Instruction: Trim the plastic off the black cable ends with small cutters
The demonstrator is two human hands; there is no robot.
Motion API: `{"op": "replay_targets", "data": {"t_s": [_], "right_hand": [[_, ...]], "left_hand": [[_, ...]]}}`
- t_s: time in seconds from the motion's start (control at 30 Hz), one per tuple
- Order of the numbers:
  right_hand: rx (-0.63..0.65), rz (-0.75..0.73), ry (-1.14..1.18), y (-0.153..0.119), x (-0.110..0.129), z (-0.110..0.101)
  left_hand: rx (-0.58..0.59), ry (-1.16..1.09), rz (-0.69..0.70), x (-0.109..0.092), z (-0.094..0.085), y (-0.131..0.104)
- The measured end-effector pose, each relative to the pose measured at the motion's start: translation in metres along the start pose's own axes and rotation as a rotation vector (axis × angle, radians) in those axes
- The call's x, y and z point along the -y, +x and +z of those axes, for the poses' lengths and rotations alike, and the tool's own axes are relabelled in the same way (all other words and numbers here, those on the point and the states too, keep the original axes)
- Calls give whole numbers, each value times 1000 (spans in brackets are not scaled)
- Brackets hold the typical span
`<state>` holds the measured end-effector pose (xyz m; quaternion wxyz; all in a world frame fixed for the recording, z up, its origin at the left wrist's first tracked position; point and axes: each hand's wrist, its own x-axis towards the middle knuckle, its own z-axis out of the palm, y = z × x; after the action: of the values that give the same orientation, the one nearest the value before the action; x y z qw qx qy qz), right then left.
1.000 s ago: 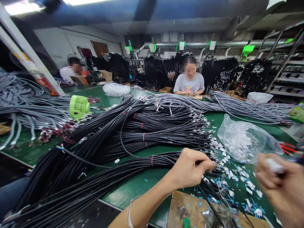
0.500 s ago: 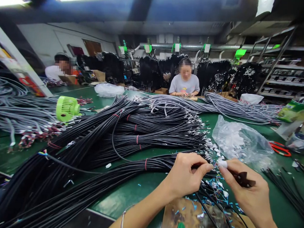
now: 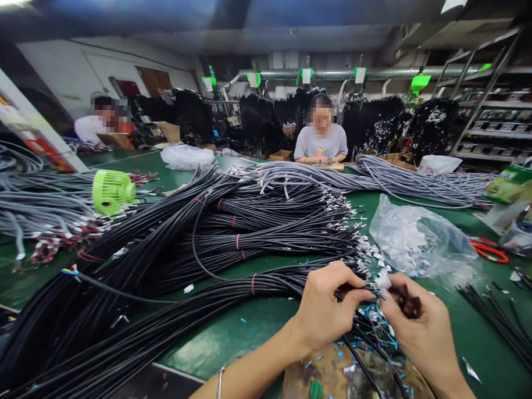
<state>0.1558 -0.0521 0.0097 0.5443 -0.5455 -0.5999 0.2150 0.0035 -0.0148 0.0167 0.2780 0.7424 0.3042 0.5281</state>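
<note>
My left hand (image 3: 327,303) pinches the end of a black cable, its thumb and index finger pressed together. Just to the right, my right hand (image 3: 419,321) grips a dark brown object (image 3: 405,303) in its curled fingers; a white wrap (image 3: 383,280) covers a fingertip. Thin coloured wires show between the two hands. Below them lies a worn wooden board (image 3: 299,378) with blue and white scraps and a green knob (image 3: 315,393). Bundles of black cables (image 3: 264,246) tied with red bands fill the table to the left.
A clear plastic bag (image 3: 421,240) of white scraps and red-handled scissors (image 3: 489,250) lie on the right. Grey cables (image 3: 310,173) run across the back. A green fan (image 3: 113,192) stands on the left. A person (image 3: 321,137) sits opposite; another (image 3: 96,124) is at far left.
My right hand has shifted slightly left, its fingers curled more around the brown object. A white scrap now shows on the table at its right. The view has moved a little.
</note>
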Motion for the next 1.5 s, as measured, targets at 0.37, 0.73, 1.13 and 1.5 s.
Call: {"op": "replay_targets", "data": {"t_s": [0.37, 0.73, 1.13, 1.5], "right_hand": [[88, 476, 652, 3, 1, 4], [-4, 223, 402, -2, -3, -2], [-98, -78, 94, -5, 4, -2], [-132, -37, 150, -5, 3, -1]], "left_hand": [[241, 1, -107, 1, -3, 4], [261, -56, -183, -1, -5, 3], [262, -55, -220, -2, -7, 3], [224, -12, -186, -4, -7, 2]]}}
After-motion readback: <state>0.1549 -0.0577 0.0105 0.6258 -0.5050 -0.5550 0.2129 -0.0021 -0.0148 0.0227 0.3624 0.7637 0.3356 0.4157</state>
